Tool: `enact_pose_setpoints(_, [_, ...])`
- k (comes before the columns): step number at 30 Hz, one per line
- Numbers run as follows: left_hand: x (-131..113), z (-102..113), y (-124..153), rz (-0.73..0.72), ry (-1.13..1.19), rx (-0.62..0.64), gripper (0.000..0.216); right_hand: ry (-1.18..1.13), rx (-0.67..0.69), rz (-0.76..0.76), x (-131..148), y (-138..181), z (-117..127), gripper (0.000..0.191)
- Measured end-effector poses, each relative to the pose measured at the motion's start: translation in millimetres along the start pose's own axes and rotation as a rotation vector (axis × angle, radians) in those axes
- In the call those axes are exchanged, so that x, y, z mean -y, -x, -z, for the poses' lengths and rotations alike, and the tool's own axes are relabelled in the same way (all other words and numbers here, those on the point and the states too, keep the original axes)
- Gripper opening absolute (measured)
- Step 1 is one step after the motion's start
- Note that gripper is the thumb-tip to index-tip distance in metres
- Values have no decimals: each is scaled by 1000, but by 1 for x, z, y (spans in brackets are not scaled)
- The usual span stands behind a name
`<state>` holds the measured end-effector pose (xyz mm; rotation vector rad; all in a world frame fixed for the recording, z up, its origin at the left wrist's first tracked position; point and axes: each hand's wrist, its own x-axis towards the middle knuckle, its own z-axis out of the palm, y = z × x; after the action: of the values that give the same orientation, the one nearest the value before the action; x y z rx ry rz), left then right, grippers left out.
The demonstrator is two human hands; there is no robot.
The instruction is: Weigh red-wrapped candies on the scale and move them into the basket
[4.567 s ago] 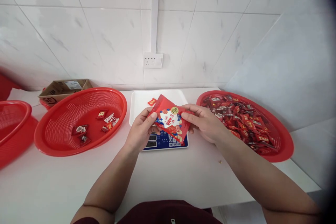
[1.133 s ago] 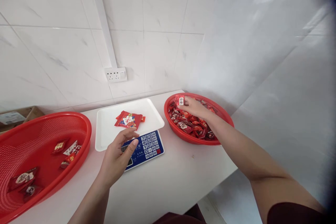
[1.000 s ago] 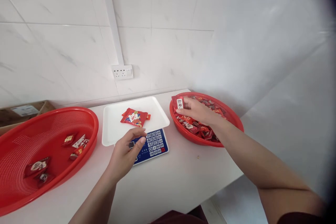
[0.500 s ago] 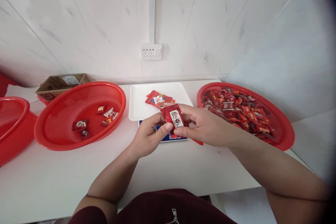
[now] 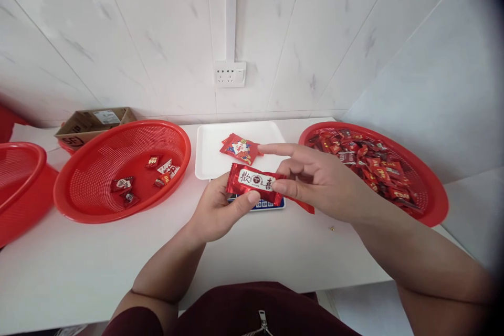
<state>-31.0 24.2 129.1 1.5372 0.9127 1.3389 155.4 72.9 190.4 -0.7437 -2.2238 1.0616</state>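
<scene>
A red wrapped candy (image 5: pixel 255 184) with a white label and dark characters lies level between my two hands, label up. My left hand (image 5: pixel 220 207) is closed on its left end, thumb along the lower edge. At its right end my right hand (image 5: pixel 315 184) pinches with thumb and fingers, the index finger stretched out to the left. Another red packet (image 5: pixel 303 206) shows partly below my right hand; whether that hand grips it is hidden. Behind the hands, red printed packets (image 5: pixel 239 148) lie on the white tray of a scale (image 5: pixel 208 155). My hands cover much of its blue keypad (image 5: pixel 265 205).
On the left a red basket (image 5: pixel 65 197) holds several small candies; another red basket (image 5: pixel 23 189) stands beyond it. A cardboard box (image 5: pixel 94 123) sits behind. To the right, a red basket (image 5: pixel 437 210) holds many wrapped candies. A small gold bit (image 5: pixel 332 229) lies on the table.
The candy has turned from slanted to nearly level, and its whole label now shows. My right index finger has stretched out above it. The view has shifted slightly.
</scene>
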Motion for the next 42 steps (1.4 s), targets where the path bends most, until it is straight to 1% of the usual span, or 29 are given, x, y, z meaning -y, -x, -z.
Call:
enact_pose_setpoints(2, [-2,-1,1,-38,-7,-8,25,42,-3,13,-1,1,0,35])
enact_pose_setpoints(4, [-3,-2,1,-36,-35,-45,23,141,-25,58,-3,1,1,24])
enact_pose_setpoints(5, [-3,-2,1,-21,-41,-64,22,209,-51,113,-4,1,2,19])
enact_pose_setpoints(7, [-3,-1,0,6,-3,-59,22,346,-120,287,-7,0,3,16])
enact_pose_setpoints(9, [-2,0,-1,11,93,8,33,455,-195,465,-11,0,3,19])
enact_pose_setpoints(10, [-1,0,-1,10,136,41,42,491,-224,524,-13,-1,2,21])
enact_pose_setpoints(12, [1,0,-3,16,178,70,58,527,-257,572,-18,-1,1,22])
enact_pose_setpoints(13, [2,0,-4,26,179,61,59,527,-263,570,-20,-1,0,21])
enact_pose_setpoints(15, [4,0,-7,41,147,17,50,489,-252,519,-26,-2,-2,21])
enact_pose_setpoints(17, [8,2,-13,54,58,-35,33,399,-230,360,-32,-4,-3,23])
enact_pose_setpoints(19, [13,9,-20,35,-134,-97,23,257,-252,145,-42,-6,-1,29])
enact_pose_setpoints(21, [19,19,-27,-2,-396,-167,19,85,-309,-37,-54,-9,3,33])
enact_pose_setpoints(23, [26,31,-33,-24,-633,-229,20,-66,-364,-145,-67,-11,7,32])
enact_pose_setpoints(24, [30,37,-36,-14,-709,-241,21,-120,-382,-183,-73,-11,8,32])
enact_pose_setpoints(27, [39,47,-39,60,-811,-213,21,-198,-431,-239,-89,-13,9,31])
enact_pose_setpoints(30, [46,48,-40,138,-829,-122,24,-266,-449,-237,-103,-17,4,31])
enact_pose_setpoints(33, [50,45,-41,135,-844,-57,30,-348,-398,-259,-115,-23,-3,35])
enact_pose_setpoints(36, [52,47,-41,123,-877,-54,32,-372,-338,-312,-124,-26,-9,41])
enact_pose_setpoints(39, [54,51,-41,181,-953,-66,35,-392,-323,-324,-127,-27,-13,41])
enact_pose_setpoints(42, [56,50,-41,229,-959,-31,35,-304,-290,-296,-127,-30,-18,37])
